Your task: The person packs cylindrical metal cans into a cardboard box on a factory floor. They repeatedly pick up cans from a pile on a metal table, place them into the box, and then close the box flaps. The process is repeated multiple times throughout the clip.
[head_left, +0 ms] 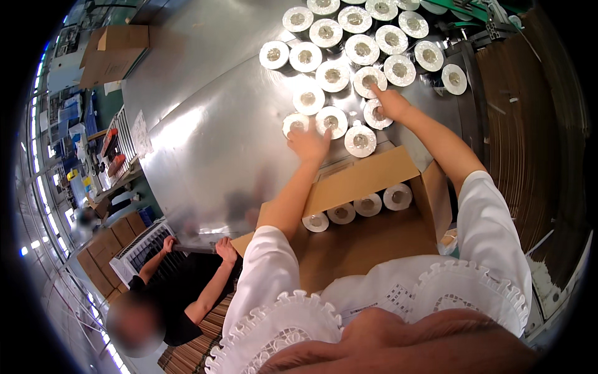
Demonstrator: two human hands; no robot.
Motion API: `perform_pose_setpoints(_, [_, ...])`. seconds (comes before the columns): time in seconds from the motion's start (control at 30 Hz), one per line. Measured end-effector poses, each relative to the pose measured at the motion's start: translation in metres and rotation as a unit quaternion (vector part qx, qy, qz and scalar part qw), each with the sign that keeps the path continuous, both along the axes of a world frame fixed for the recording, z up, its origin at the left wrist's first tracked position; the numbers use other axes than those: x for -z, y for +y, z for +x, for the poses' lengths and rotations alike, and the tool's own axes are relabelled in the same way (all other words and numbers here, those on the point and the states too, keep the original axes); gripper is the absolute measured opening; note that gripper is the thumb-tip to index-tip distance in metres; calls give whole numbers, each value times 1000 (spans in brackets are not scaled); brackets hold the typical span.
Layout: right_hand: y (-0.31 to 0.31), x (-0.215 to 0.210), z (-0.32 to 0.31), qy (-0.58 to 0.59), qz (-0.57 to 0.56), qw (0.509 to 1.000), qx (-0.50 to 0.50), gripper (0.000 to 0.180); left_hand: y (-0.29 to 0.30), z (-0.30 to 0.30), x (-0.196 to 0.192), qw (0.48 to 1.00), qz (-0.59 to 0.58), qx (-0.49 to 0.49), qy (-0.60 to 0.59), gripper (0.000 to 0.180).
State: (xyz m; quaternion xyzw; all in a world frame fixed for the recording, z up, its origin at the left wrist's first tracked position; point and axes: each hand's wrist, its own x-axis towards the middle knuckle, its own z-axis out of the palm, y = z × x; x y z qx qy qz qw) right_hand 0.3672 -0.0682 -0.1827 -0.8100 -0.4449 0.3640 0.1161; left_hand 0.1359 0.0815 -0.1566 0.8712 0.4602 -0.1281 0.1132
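Several rolls with white ends and hollow cores, such as this roll [332, 76], stand upright on a metal table and look wrapped in shiny clear film. My left hand [309, 144], a little blurred, is open over two near rolls. Its fingers are at the left roll [290, 121], its thumb by the neighbouring roll [336, 118]. My right hand [392, 105] closes on a roll [374, 121] at the right, its index finger at the core of the roll behind [363, 80]. Below my hands, an open cardboard box [367, 246] holds a row of similar rolls [367, 204] along its far side.
The metal table [212, 124] stretches left and away. Stacked flat cardboard [517, 137] stands at the right. At the lower left a co-worker in black [187, 283] grips the table's edge. Another cardboard box [115, 56] sits at the far left.
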Motion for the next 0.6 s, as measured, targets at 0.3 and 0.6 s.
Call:
perform_pose_setpoints(0.3, [-38,-153,62,55,92,994,-29,72,104,-17,-50,993,-119,10,17,59])
perform_pose_setpoints(0.6, [-180,-357,-29,-189,336,921,54,55,32,-144,-357,788,-423,-239,-378,25])
